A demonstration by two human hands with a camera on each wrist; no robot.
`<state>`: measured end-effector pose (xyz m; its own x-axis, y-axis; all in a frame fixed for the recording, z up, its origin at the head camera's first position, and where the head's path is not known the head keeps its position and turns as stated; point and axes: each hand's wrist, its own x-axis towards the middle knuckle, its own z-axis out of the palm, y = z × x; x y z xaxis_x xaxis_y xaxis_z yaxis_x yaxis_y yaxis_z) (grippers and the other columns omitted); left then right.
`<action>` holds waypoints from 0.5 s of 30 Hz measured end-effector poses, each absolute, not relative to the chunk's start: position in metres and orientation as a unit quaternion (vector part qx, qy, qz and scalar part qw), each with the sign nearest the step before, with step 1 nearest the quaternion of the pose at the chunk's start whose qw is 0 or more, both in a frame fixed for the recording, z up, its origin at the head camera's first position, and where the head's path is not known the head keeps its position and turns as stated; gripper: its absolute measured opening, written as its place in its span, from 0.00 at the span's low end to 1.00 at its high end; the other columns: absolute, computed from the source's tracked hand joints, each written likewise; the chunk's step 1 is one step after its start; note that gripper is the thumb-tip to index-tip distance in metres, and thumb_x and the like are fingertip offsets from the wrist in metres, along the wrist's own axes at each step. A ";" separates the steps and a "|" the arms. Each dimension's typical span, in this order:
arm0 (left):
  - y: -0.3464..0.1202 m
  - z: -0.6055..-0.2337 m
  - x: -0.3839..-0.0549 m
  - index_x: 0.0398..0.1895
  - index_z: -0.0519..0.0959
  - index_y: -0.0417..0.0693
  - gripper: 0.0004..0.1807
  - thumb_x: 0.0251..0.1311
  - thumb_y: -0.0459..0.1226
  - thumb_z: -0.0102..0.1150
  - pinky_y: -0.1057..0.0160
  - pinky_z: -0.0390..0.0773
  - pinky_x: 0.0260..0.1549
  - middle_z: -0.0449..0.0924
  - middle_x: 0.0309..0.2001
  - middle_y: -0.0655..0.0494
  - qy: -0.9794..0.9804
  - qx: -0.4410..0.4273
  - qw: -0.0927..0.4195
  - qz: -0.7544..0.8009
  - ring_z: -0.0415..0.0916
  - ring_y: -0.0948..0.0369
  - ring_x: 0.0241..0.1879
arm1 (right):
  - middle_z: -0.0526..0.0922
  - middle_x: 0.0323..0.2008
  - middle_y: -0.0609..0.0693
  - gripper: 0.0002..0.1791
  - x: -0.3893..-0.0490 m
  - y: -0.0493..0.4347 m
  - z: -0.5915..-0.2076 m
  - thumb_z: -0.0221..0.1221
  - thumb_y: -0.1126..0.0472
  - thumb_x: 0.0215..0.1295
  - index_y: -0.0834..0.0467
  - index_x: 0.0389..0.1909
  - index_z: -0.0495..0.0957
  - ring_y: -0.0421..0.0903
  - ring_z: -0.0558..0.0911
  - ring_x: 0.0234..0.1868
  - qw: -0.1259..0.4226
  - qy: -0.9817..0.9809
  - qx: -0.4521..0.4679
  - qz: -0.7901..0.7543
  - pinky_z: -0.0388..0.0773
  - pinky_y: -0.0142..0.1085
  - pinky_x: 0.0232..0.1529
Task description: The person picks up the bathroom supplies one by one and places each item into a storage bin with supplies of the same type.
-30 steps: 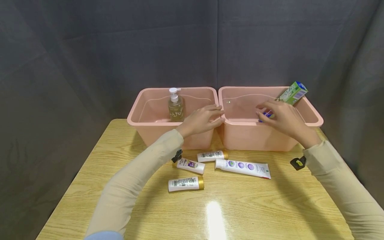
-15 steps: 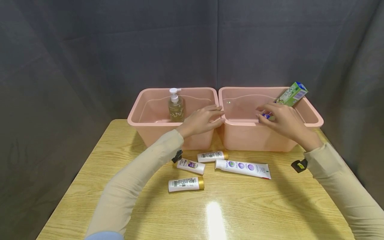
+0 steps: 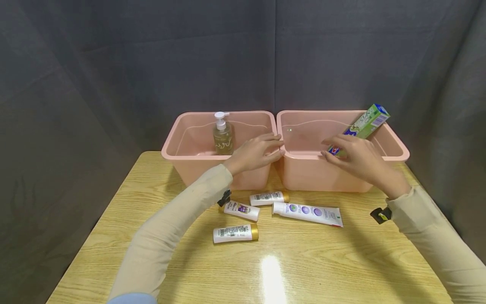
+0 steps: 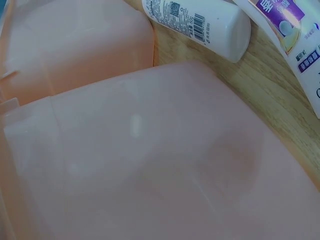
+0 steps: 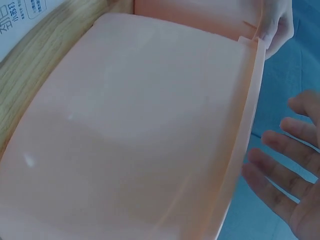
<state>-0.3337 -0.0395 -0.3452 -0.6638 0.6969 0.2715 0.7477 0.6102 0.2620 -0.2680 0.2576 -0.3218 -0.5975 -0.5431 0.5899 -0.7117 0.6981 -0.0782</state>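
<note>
Two pink plastic bins stand side by side, a left bin (image 3: 248, 179) and a right bin (image 3: 322, 177). My left hand (image 3: 256, 153) grips their rims where they meet; the right wrist view catches the same left hand (image 5: 277, 27) with fingers bent over the rim. Above the front rim of the right bin hovers my right hand (image 3: 357, 158), holding nothing. Its fingers (image 5: 280, 145) are spread and apart from the bin in the right wrist view. A green and blue toothpaste box (image 3: 364, 123) leans inside the right bin, partly behind that hand.
Inside the left bin stands a pump bottle (image 3: 222, 135). In front of the bins lie a white toothpaste tube (image 3: 309, 213) and three small white bottles, one a gold-capped bottle (image 3: 233, 233). A dark curtain (image 3: 152, 63) hangs behind the wooden table (image 3: 303, 261).
My right hand has shifted slightly down and right, baring more of the toothpaste box. My left hand stays at the rims.
</note>
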 end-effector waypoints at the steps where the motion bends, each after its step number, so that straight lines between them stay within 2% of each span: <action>1: -0.040 -0.345 -0.334 0.69 0.72 0.51 0.28 0.75 0.55 0.42 0.56 0.57 0.70 0.64 0.72 0.52 -0.895 -0.403 0.070 -0.178 0.57 0.53 0.72 | 0.86 0.38 0.52 0.13 -0.266 0.257 -0.321 0.69 0.63 0.58 0.58 0.44 0.83 0.41 0.80 0.26 0.274 -0.879 0.359 0.153 0.77 0.38 0.23; 3: -0.040 -0.345 -0.333 0.68 0.72 0.51 0.29 0.75 0.56 0.42 0.56 0.57 0.71 0.64 0.72 0.52 -0.895 -0.404 0.071 -0.178 0.57 0.53 0.72 | 0.86 0.38 0.51 0.13 -0.263 0.255 -0.321 0.69 0.63 0.57 0.57 0.44 0.84 0.40 0.79 0.24 0.278 -0.875 0.365 0.153 0.78 0.37 0.22; 8: -0.040 -0.345 -0.333 0.68 0.73 0.51 0.28 0.75 0.55 0.43 0.56 0.57 0.71 0.65 0.72 0.52 -0.893 -0.406 0.073 -0.179 0.57 0.54 0.72 | 0.86 0.38 0.51 0.15 -0.257 0.253 -0.321 0.70 0.64 0.55 0.57 0.44 0.83 0.43 0.84 0.27 0.298 -0.858 0.391 0.151 0.80 0.40 0.23; 15: -0.040 -0.344 -0.332 0.68 0.73 0.50 0.27 0.75 0.53 0.44 0.55 0.57 0.70 0.65 0.71 0.51 -0.892 -0.406 0.075 -0.182 0.57 0.54 0.72 | 0.85 0.36 0.52 0.15 -0.251 0.249 -0.325 0.67 0.57 0.57 0.59 0.44 0.83 0.48 0.83 0.32 0.321 -0.833 0.424 0.153 0.79 0.44 0.25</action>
